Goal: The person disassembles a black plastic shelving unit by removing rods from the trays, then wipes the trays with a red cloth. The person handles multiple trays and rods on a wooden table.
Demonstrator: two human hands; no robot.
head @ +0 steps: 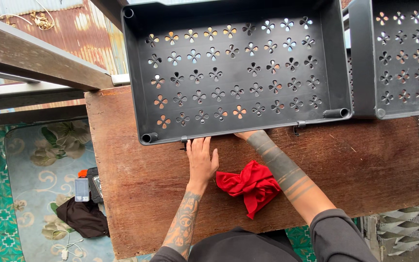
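Fingers (201,145) of the left hand (201,162) lay straight and close together, flat on the wooden board (364,165), tips touching the near rim of the black perforated tray (238,68); the right hand (246,135) was tucked under that same rim, so whether its fingers were spread or curled could not be told. Head view: tray sat empty on the far half of the board, both hands at its near edge, a second black tray (403,53) just beside it on the right, and a crumpled red cloth (253,184) lay untouched between the forearms, so the handling looked barely begun.
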